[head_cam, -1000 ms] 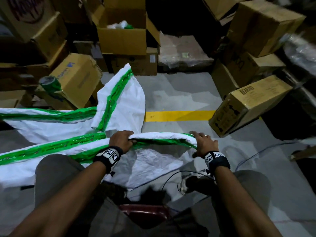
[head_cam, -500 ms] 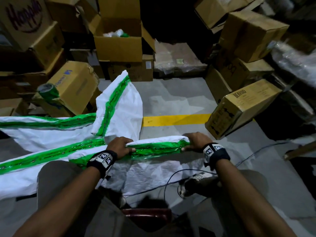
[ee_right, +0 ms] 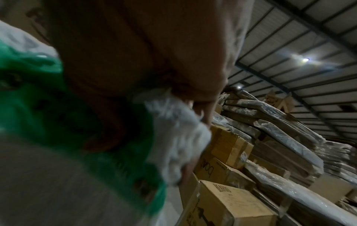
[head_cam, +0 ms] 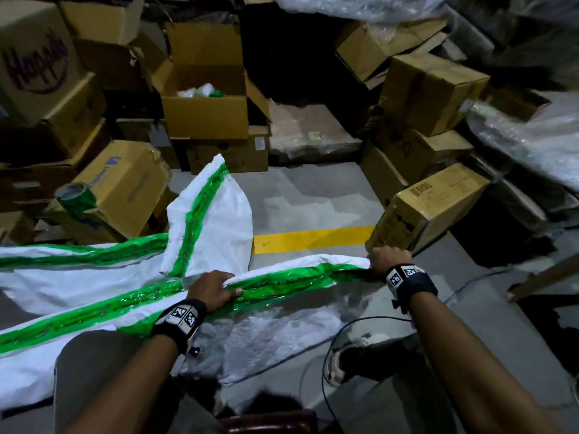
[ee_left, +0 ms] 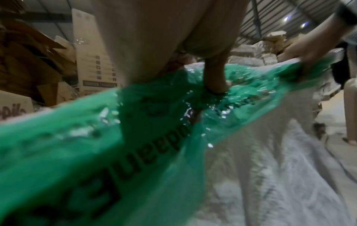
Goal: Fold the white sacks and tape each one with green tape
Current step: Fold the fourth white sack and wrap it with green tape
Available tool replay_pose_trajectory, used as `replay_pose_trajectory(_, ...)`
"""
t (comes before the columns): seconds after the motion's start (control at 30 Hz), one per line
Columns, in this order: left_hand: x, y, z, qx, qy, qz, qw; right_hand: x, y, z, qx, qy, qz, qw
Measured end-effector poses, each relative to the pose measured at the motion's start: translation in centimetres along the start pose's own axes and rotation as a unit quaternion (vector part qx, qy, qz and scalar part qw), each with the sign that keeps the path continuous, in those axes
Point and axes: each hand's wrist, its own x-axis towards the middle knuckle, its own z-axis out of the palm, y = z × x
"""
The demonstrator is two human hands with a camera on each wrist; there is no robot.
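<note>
A white sack with a green taped edge hangs stretched between my two hands above the floor. My left hand pinches that edge near its middle, thumb on the tape. At the sack's right corner my right hand grips the bunched white cloth and tape. More white sacks with green tape strips lie spread over my left knee and the floor. A green tape roll sits on a box at the left.
Cardboard boxes stand piled behind and on both sides; a tilted box leans close to my right hand. A yellow line crosses the grey floor. A thin cable loops by my shoe. A dark red stool edge shows below.
My right hand has slid right along the taped edge to the sack's corner, pulling the edge straight and taut. The left hand keeps its hold near the middle.
</note>
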Motion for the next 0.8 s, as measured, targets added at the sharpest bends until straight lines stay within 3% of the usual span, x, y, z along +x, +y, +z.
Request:
replay_pose_trajectory(0.1, 0.3, 0.7, -0.6, -0.013, 0.042, -0.006, 0.999, 0.7, -0.4, -1.2, 0.027, 0.110, 0.009, 0.994)
replay_pose_trajectory(0.2, 1.5, 1.0, -1.3, -0.057, 0.070, -0.028, 0.996, 1.7, -1.5, -2.5, 0.122, 0.231, 0.025, 0.965)
replay_pose_trajectory(0.27, 2.4, 1.4, -1.5, -0.095, 0.081, -0.040, 0.991, 2.2, -3.2, -3.4, 0.185, 0.257, 0.053, 0.947)
replay_pose_trajectory(0.33, 3.0, 2.4, -1.8, -0.140, 0.097, -0.053, 0.984, 2.3, -5.3, -4.0, 0.240, 0.242, 0.072, 0.937)
replay_pose_trajectory(0.47, 4.9, 3.0, -2.0, -0.209, 0.143, -0.060, 0.966, 2.5, -8.7, -2.7, 0.291, 0.189, 0.034, 0.937)
replay_pose_trajectory(0.6, 8.0, 0.5, -3.7, -0.215, 0.207, -0.079, 0.951, 2.4, -11.4, -0.5, 0.309, 0.149, 0.015, 0.939)
replay_pose_trajectory(0.73, 10.4, -5.3, -4.5, -0.115, 0.083, -0.215, 0.966, 1.6, -13.2, 1.0, 0.316, 0.072, -0.008, 0.946)
replay_pose_trajectory(0.8, 10.4, -6.6, -4.4, -0.069, 0.058, -0.234, 0.968, 1.3, -13.9, 1.7, 0.319, 0.050, -0.024, 0.946)
